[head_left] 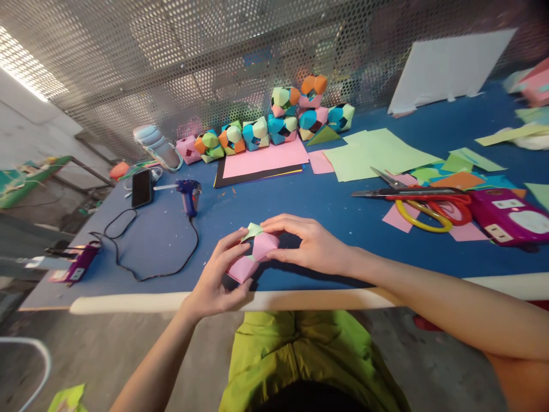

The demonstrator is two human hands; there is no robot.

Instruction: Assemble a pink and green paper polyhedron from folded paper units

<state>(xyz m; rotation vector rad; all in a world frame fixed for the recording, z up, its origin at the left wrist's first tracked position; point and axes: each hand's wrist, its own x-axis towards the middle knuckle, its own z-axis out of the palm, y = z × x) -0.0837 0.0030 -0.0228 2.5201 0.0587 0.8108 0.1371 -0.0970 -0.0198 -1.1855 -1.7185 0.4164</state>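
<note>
Near the front edge of the blue table, a folded paper ball (265,246) of pink and pale green pieces is between my two hands. My left hand (218,277) grips its left side, with fingers over the top and thumb below. On the right side, my right hand (300,243) pinches it between fingers and thumb. Parts of the ball are hidden behind the fingers. Beyond my left hand stands a blue glue gun (189,194), its black cord curling over the table.
Finished-looking paper balls (256,133) line the back, some stacked. Coloured sheets (266,157) and pale green paper (377,151) lie before them. Scissors (429,200), paper scraps and a purple power strip (510,217) are right. A phone (142,189) and a bottle (158,146) are left.
</note>
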